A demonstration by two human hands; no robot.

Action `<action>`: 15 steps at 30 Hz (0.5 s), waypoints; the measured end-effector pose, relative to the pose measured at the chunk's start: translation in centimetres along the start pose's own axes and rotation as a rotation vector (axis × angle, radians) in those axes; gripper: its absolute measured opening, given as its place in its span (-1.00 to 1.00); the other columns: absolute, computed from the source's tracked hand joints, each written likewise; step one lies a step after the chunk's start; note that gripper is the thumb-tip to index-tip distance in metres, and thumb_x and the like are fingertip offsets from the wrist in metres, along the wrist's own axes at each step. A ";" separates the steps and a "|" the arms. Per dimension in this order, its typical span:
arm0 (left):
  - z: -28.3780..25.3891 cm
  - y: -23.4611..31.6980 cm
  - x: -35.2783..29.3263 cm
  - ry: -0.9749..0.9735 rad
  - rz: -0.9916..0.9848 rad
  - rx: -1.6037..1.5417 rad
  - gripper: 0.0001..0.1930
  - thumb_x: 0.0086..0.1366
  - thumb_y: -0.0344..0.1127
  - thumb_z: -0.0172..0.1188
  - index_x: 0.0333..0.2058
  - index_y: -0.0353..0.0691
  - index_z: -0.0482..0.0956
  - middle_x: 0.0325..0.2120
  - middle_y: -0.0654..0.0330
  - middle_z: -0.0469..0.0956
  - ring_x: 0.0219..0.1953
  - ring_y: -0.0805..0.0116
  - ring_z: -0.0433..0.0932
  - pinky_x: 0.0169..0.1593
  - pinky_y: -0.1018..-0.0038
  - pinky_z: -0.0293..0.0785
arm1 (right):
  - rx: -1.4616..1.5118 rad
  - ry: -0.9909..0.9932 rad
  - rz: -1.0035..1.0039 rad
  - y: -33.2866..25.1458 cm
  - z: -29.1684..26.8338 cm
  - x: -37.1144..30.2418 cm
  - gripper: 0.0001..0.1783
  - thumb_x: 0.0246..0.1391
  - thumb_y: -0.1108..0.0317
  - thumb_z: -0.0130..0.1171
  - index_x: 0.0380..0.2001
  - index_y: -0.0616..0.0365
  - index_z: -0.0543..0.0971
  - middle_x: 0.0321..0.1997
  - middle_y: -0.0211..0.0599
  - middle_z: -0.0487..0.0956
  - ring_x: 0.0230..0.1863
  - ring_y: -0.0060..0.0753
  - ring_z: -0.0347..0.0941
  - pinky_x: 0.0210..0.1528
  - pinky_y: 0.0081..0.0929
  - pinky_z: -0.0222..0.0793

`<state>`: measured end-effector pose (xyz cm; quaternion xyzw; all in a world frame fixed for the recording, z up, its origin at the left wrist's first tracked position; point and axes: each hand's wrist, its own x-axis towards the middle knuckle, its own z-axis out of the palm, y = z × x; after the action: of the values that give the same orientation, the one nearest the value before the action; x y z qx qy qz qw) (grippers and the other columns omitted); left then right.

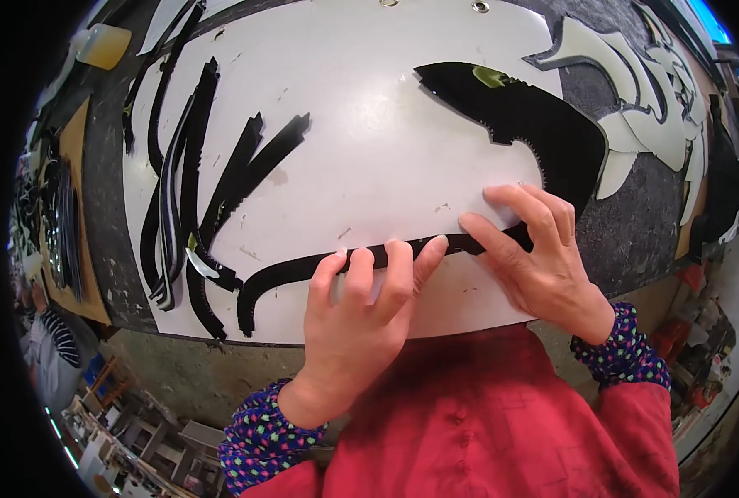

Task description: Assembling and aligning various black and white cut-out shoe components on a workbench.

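Note:
A narrow black strip (290, 270) with a shiny, leather-like look lies along the near edge of a white board, its left end curving toward me. My left hand (361, 299) has its bent fingertips and thumb on this strip, pinching and pressing it near its middle. My right hand (543, 257) rests over the strip's right part with thumb and fingers apart, the fingertips near the board. Beyond it, a wide, glossy black curved piece (564, 137) with a notched inner edge reaches to the far side. Whether the strip and the wide piece join is hidden under my right hand.
The white board (344, 166) lies on a dark worktable (589, 91). Several black strips (191, 166) overlap at its left. Cream cut pieces (635, 124) are heaped at the right. A bottle of yellowish liquid (104, 46) stands at far left, and brown cardboard (79, 216) lies beside dark strips.

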<state>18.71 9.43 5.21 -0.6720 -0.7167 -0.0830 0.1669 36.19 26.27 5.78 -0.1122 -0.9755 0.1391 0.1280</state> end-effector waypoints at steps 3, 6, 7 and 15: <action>-0.5 -0.4 -0.5 -0.026 0.033 0.023 -0.54 0.25 -0.36 0.14 0.13 0.13 0.62 -0.05 0.29 0.41 -0.06 0.29 0.37 0.04 0.28 0.42 | -0.005 -0.077 0.059 -0.7 -0.4 1.0 -0.36 0.06 0.31 0.28 0.26 -0.10 0.44 0.42 -0.16 0.26 0.39 -0.12 0.19 0.26 -0.23 0.13; -1.7 -1.7 -0.3 -0.120 0.062 -0.009 -0.51 0.25 -0.38 0.10 0.16 0.17 0.59 -0.03 0.28 0.46 -0.04 0.28 0.41 0.08 0.25 0.40 | -0.006 -0.117 0.063 -0.4 -0.3 0.8 -0.44 0.20 0.25 0.12 0.28 -0.01 0.41 0.48 -0.03 0.18 0.46 0.02 0.09 0.36 -0.13 0.05; -1.9 -2.4 -0.2 -0.137 0.045 -0.074 -0.49 0.25 -0.40 0.07 0.16 0.20 0.59 0.02 0.28 0.47 -0.01 0.28 0.42 0.11 0.25 0.39 | -0.014 -0.111 0.054 -0.5 -0.3 0.7 -0.44 0.20 0.25 0.12 0.28 -0.01 0.41 0.48 -0.03 0.18 0.46 0.02 0.09 0.36 -0.13 0.05; -0.5 -4.7 -2.9 -0.018 -0.030 -0.173 -0.41 0.20 -0.44 0.11 0.19 0.30 0.53 0.10 0.26 0.50 0.09 0.31 0.45 0.17 0.30 0.33 | 0.272 0.040 0.129 -2.1 -2.0 4.0 -0.46 0.08 0.56 0.15 0.18 0.21 0.40 0.36 -0.03 0.30 0.32 0.03 0.26 0.28 -0.17 0.18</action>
<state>14.20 6.09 5.19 -0.6737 -0.7184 -0.1411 0.1006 32.57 25.85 9.17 -0.1591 -0.9357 0.2759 0.1520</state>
